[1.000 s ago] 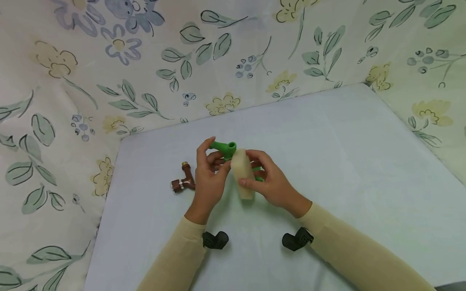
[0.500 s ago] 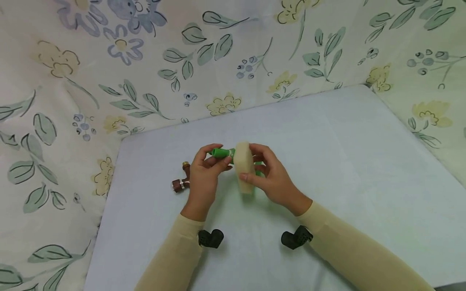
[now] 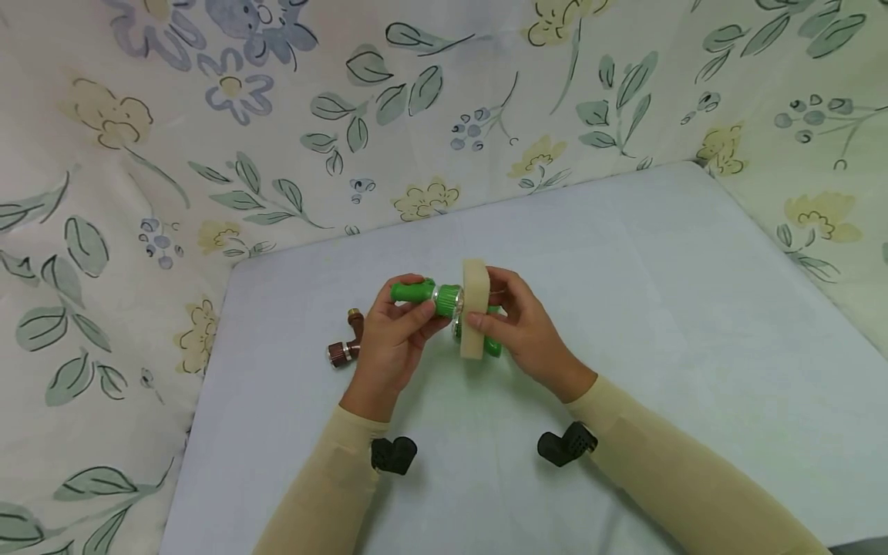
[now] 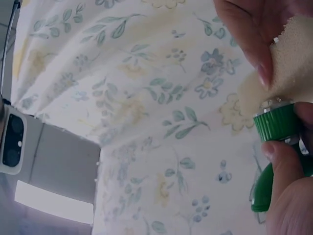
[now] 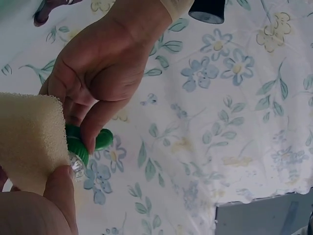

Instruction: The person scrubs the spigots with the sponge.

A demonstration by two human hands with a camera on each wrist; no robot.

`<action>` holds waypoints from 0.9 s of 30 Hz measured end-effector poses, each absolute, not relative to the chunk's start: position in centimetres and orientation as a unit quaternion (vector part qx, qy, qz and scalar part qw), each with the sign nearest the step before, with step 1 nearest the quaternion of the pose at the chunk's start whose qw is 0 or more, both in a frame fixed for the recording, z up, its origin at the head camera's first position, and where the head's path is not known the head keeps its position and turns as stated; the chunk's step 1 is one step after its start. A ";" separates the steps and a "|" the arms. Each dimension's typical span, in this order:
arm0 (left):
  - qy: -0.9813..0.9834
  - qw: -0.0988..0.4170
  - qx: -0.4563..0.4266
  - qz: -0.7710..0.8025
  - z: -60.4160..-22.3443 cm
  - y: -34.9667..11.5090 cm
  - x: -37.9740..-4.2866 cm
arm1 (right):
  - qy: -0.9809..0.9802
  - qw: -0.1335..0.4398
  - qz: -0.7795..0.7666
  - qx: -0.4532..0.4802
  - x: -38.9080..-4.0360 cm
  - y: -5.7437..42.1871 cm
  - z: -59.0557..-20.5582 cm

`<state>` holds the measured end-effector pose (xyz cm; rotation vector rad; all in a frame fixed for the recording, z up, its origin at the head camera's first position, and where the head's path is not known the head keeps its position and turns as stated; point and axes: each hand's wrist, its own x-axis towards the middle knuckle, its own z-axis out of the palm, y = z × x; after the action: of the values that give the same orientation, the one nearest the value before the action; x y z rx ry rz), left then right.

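Note:
In the head view my left hand (image 3: 391, 339) grips a green faucet (image 3: 415, 292), thumb at its ribbed collar beside silver rings. A cream sponge (image 3: 475, 331) is pinched upright in my right hand (image 3: 526, 335), thumb on the near face. The faucet's silver end sits right against the sponge, and another green part (image 3: 493, 345) shows on the sponge's far right side, partly hidden by the fingers. Up close in the left wrist view, the ribbed green collar (image 4: 276, 123) lies under the left thumb, with the sponge just above it. The sponge (image 5: 32, 137) covers part of the faucet in the right wrist view.
A dark brown faucet (image 3: 340, 354) with a brass end lies on the white table (image 3: 624, 308), left of and partly behind the left hand. Floral fabric (image 3: 430, 100) stands around the back and sides of the table. Black wrist cameras (image 3: 394, 455) are strapped to both forearms.
The left hand has turned the green faucet so its spout swings down and to the left, showing the collar and silver rings. The sponge has turned edge-on and risen slightly with the right hand.

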<state>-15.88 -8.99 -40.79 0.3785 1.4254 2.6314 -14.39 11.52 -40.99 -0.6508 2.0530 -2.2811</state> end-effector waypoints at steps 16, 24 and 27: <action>0.533 -0.019 0.070 0.843 -41.0 -9.0 -16.2 | 0.635 -0.004 -0.736 -0.233 -13.4 10.7 -40.6; 0.537 0.003 0.084 0.840 -41.0 -9.1 -15.9 | 0.652 -0.018 -0.726 -0.218 -13.5 10.8 -39.8; 0.538 0.012 0.101 0.837 -41.0 -9.2 -15.8 | 0.661 -0.018 -0.721 -0.209 -13.8 11.0 -39.8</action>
<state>-15.83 -9.19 -40.99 0.3149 1.6760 2.6100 -13.76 11.02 -39.83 -0.6635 2.1001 -2.2916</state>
